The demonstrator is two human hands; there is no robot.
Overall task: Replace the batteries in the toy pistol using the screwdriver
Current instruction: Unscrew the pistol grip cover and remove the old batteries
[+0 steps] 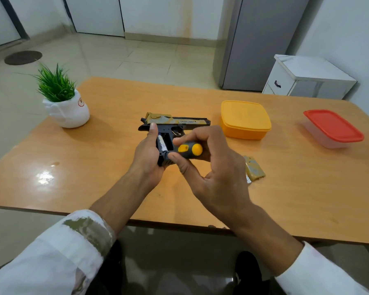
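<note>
The toy pistol [177,121], black with a tan camouflage slide, lies over the middle of the wooden table [115,167], barrel pointing right. My left hand [147,154] grips its handle, whose battery compartment is uncovered and shows one white battery [162,143]. My right hand [209,165] holds a grey and yellow screwdriver [188,150] with its tip end at the open compartment; the tip is hidden. The removed tan battery cover [254,170] rests on the table to the right of my right hand.
A small green plant in a white pot [66,109] stands at the table's left. A yellow lidded box [245,120] sits right of the pistol, and a clear box with a red lid [332,128] farther right. A white cabinet [307,77] stands beyond the table.
</note>
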